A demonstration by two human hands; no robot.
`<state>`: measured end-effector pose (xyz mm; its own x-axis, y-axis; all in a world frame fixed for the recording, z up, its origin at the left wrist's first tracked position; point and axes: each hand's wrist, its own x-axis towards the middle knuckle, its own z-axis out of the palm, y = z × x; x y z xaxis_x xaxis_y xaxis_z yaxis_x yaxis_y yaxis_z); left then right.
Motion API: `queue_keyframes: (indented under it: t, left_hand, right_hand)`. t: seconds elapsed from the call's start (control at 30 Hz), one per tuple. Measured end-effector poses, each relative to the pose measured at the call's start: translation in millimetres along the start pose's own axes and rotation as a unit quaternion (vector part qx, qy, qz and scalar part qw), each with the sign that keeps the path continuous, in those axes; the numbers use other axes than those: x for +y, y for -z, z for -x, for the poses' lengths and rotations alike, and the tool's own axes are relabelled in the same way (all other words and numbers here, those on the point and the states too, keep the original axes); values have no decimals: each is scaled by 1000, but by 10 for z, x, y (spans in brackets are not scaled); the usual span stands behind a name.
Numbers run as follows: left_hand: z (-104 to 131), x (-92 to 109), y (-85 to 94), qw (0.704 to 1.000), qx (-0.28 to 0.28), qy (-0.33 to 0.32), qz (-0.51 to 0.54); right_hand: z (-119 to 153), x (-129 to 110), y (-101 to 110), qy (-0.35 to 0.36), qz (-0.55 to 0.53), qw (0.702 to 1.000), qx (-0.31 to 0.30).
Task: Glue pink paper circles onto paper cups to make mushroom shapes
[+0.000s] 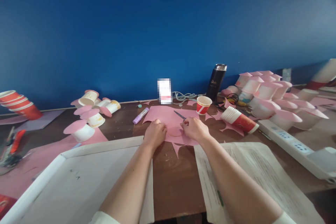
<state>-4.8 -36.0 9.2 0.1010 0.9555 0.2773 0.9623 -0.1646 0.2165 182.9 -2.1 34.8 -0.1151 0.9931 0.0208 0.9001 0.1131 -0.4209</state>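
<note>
A sheet of pink paper (168, 114) with a jagged lower edge lies on the brown table in front of me. My left hand (155, 133) is closed at its left side, fingers curled on the paper. Over the right part of the sheet, my right hand (194, 128) grips a pair of scissors (179, 114), whose dark blades point up and to the left. Its handles are mostly hidden in my fingers. Between the hands a curved line shows on the paper. A purple glue stick (140, 116) lies left of the sheet, and a red-and-white paper cup (204, 105) stands behind my right hand.
White cups with pink paper discs (267, 91) crowd the right; more such cups (96, 119) lie left. Stacked red cups (240, 119), a black flask (216, 82) and a power strip (291, 143) are rightward. A white tray (105, 164) and printed sheet (246, 161) lie nearer.
</note>
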Motion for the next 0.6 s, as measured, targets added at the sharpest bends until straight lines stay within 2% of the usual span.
queue_keyframes:
  t: [0.33,0.6]
  left_hand:
    - [-12,18,-62,996,19,46,77]
    - [-59,-4,-52,975,-22,144,171]
  right_hand:
    - [-79,37,-138,11,-45,999,-7]
    - [-48,13,-129,8,-46,999,-19]
